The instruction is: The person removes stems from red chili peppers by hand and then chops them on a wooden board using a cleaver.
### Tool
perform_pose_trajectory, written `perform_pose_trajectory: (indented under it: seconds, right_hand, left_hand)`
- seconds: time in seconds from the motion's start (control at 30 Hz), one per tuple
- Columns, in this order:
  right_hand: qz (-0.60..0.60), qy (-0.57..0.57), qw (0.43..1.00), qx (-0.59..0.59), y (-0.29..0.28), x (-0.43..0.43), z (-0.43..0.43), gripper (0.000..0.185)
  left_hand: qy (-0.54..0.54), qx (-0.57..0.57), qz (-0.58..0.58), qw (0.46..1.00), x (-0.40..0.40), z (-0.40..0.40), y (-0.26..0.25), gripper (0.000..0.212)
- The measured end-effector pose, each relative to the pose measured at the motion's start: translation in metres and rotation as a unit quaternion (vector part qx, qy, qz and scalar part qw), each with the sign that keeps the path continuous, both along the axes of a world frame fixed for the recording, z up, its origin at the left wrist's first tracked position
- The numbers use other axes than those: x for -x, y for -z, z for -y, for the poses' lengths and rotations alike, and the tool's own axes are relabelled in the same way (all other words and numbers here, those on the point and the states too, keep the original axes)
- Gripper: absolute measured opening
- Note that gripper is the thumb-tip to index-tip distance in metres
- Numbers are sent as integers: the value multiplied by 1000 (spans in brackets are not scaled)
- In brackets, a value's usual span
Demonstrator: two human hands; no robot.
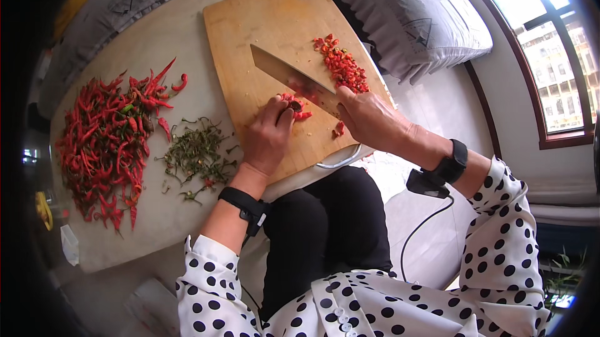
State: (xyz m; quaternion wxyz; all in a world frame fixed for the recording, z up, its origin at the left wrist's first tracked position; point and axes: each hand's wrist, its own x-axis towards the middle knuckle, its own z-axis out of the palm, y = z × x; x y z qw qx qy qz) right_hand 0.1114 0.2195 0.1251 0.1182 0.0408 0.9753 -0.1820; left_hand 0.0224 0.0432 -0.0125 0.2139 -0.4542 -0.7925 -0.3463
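Observation:
My right hand (375, 119) grips the handle end of a cleaver (293, 79), its broad blade slanting across a wooden cutting board (262, 18). Under the fingertips of my left hand (268, 137) is a small bunch of red chili peppers (300, 108), held against the board just beside the blade. Bits of red cling to the steel. Chopped chili pieces (344, 65) lie in a strip along the board's right side, beyond the cleaver. A few cut bits (338, 129) sit near my right hand. The cleaver's handle is hidden in my grip.
Whole red chilies (105, 144) are heaped on the left of the pale table (154, 224). Between them and the board lies a pile of green chili stems (199, 149). The board's metal handle (340, 161) overhangs the near edge. A cloth-covered seat (412, 13) stands beyond, right.

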Motion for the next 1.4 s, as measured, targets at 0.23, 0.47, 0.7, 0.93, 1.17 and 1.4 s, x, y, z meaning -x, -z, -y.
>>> perform_pose_trajectory:
  seconds: [0.23, 0.47, 0.7, 0.93, 1.17, 1.4]
  right_hand:
    - [85, -1, 996, -31, -8, -2, 4, 18]
    - [129, -3, 991, -29, -5, 12, 15, 25]
    - [-6, -5, 1000, -14, 51, 29, 19, 19]
    - [-98, 17, 995, 23, 40, 7, 7, 16]
    - [36, 1, 999, -11, -12, -14, 9, 14]
    - [28, -15, 999, -28, 0, -18, 8, 13]
  left_hand:
    - [10, -9, 8, 1000, 1, 0, -2, 17]
    - [-5, 0, -2, 1000, 1, 1, 5, 15]
    - [7, 17, -7, 1000, 0, 1, 3, 13]
    - [13, 1, 5, 1000, 3, 3, 3, 16]
    - [18, 7, 23, 1000, 0, -2, -2, 18]
    - [0, 0, 21, 1000, 1, -1, 0, 17]
